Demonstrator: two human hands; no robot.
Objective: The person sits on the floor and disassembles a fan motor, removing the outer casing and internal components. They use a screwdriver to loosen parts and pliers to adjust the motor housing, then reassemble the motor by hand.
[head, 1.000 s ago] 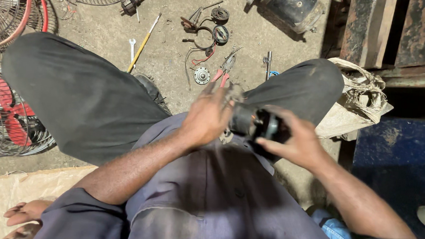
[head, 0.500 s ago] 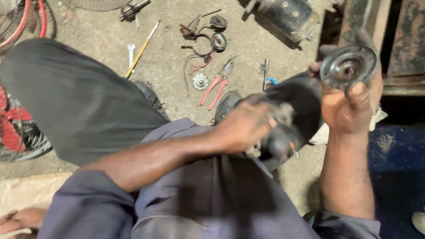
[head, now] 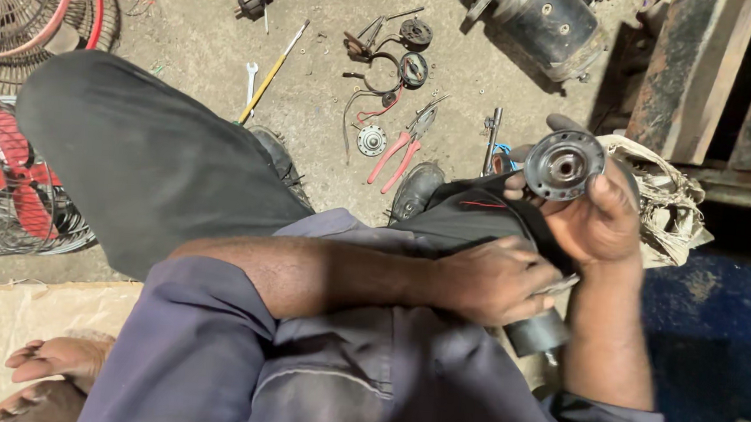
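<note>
Bare floor (head: pixel 311 120) open between yellow screwdriver (head: pixel 271 72) and red pliers (head: pixel 399 152).

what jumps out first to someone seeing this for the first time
The right hand holds up a round metal motor cover at right of centre, while the left hand clasps a dark motor body over the lap. On the gritty floor above lie red-handled pliers, and fan guards sit at the left edge.
</note>
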